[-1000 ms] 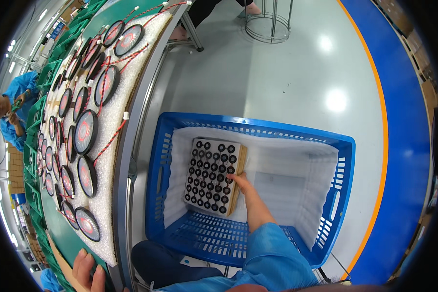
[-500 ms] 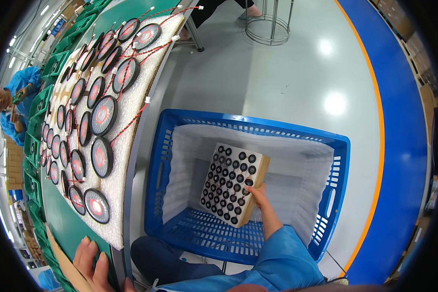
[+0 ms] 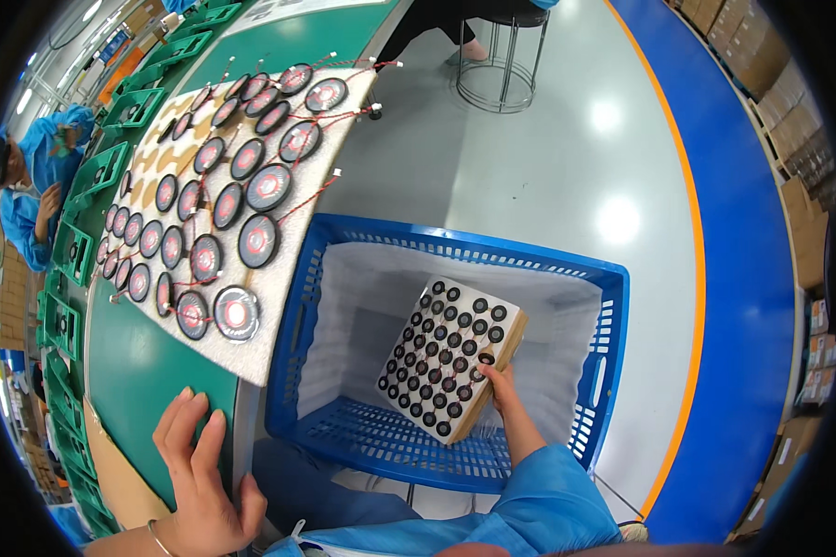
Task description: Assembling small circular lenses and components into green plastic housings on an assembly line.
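Note:
My right hand (image 3: 503,388) reaches down into a blue plastic crate (image 3: 437,232). Its thumb lies over the right edge of a tilted stack of foam sheets (image 3: 481,416), the other fingers being hidden beneath. Rows of small round black speakers (image 3: 445,356) sit on the stack's white top; its side is tan. To the left, my left hand (image 3: 204,469) rests at the edge of the green table (image 3: 149,371) with fingers apart, holding nothing. Beyond it lies a white foam sheet (image 3: 251,362) bearing larger round black speakers (image 3: 258,239) with twisted red-and-black wires.
White foam wrap (image 3: 567,343) lines the crate, which stands on the grey floor against the table. Green bins (image 3: 72,246) run along the table's far side, where a person in blue (image 3: 51,158) works. A wire-framed stool (image 3: 502,70) and somebody's leg are ahead.
The view has shifted, with the table and its foam sheet now farther right in it. My left hand shows more fully, fingers still spread. My right hand keeps its grip on the stack.

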`<state>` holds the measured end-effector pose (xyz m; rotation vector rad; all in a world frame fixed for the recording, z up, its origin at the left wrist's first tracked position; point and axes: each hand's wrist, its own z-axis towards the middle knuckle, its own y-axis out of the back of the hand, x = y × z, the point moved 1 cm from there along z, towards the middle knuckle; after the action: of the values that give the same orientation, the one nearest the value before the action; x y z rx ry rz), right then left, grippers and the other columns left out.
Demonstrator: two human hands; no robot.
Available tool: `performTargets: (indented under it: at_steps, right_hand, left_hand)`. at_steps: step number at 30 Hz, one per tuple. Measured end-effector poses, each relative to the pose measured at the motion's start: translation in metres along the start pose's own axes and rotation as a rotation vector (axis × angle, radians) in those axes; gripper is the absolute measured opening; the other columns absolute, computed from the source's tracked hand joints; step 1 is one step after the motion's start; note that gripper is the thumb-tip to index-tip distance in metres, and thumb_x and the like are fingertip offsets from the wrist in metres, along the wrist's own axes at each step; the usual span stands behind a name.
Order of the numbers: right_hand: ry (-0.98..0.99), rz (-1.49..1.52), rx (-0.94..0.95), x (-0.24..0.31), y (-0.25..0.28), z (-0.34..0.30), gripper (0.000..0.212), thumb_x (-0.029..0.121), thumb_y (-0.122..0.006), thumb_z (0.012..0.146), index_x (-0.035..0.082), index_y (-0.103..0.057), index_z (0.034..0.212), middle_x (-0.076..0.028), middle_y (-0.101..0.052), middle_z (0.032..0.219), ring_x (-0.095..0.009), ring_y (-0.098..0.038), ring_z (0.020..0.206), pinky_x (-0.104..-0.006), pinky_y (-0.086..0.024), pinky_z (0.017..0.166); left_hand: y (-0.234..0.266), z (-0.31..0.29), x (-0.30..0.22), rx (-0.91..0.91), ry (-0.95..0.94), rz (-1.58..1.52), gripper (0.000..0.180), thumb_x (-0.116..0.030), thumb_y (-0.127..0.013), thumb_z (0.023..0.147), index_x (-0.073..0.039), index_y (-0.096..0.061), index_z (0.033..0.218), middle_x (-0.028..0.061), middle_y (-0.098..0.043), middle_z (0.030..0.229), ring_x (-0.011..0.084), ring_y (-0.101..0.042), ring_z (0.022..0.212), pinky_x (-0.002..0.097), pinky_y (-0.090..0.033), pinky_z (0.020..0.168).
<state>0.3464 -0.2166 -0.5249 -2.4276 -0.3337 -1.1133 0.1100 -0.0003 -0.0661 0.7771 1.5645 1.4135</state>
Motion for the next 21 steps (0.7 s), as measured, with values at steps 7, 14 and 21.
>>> performTargets:
  at_steps: [7, 14, 21]
  right_hand:
    - [0.029, 0.032, 0.014, 0.083, -0.012, -0.065, 0.06, 0.013, -0.068, 0.065, -0.001, -0.042, 0.117, -0.012, -0.055, 0.107, -0.023, -0.055, 0.096, -0.0335, -0.046, 0.082]
    - [0.102, 0.113, 0.199, 0.163, 0.002, -0.132, 0.062, 0.015, -0.066, 0.067, -0.002, -0.04, 0.12, -0.011, -0.053, 0.11, -0.022, -0.052, 0.101, -0.0331, -0.042, 0.089]
    - [0.092, 0.207, 0.406, 0.246, -0.012, -0.245, 0.06, 0.02, -0.064, 0.067, 0.002, -0.044, 0.121, -0.012, -0.055, 0.114, -0.026, -0.054, 0.104, -0.0375, -0.044, 0.091]
  left_hand:
    - [0.004, -0.006, -0.002, -0.054, -0.017, -0.029, 0.073, 0.001, -0.052, 0.058, 0.003, -0.03, 0.128, 0.0257, -0.029, 0.128, 0.0461, -0.03, 0.117, 0.0545, -0.025, 0.097]
    - [0.015, -0.017, -0.005, -0.141, -0.069, -0.033, 0.069, -0.021, -0.065, 0.071, 0.004, -0.031, 0.125, 0.0239, -0.031, 0.126, 0.0422, -0.031, 0.117, 0.0478, -0.029, 0.098]
    - [-0.009, -0.004, -0.009, -0.274, -0.205, -0.352, 0.051, -0.029, -0.058, 0.082, 0.004, -0.044, 0.118, 0.0216, -0.043, 0.117, 0.0368, -0.037, 0.114, 0.0442, -0.029, 0.099]
